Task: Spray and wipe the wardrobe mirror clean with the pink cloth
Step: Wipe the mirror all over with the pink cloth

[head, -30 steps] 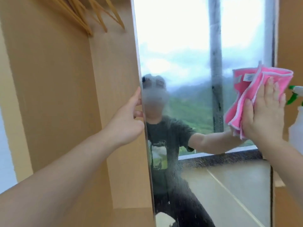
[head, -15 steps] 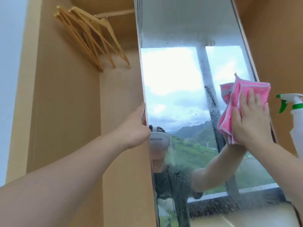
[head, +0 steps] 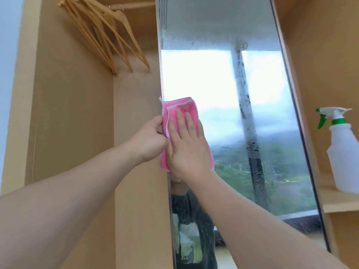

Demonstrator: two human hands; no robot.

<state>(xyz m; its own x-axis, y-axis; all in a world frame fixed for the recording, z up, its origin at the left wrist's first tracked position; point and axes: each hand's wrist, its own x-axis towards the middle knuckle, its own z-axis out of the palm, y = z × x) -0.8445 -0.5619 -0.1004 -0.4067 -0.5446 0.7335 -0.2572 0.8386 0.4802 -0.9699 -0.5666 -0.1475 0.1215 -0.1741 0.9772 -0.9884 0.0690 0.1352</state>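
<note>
The tall wardrobe mirror (head: pixel 223 90) fills the middle of the view and reflects a bright window and green hills; spray droplets and streaks show on the glass. My right hand (head: pixel 188 144) lies flat with spread fingers on the folded pink cloth (head: pixel 182 107), pressing it against the mirror at its left edge. My left hand (head: pixel 149 140) grips the mirror door's left edge right beside the cloth, fingers curled around it. A white spray bottle (head: pixel 342 156) with a green trigger stands upright on a shelf to the right of the mirror.
Several wooden hangers (head: pixel 108 35) hang from a rail at the top left inside the open wardrobe compartment (head: pixel 73 113). A light wooden shelf (head: pixel 338 204) at the right carries the bottle. The wardrobe's wooden side panel (head: pixel 320 55) rises behind it.
My right hand has swept the pink cloth from the mirror's right side across to its left edge, meeting my left hand. The view has tilted upward.
</note>
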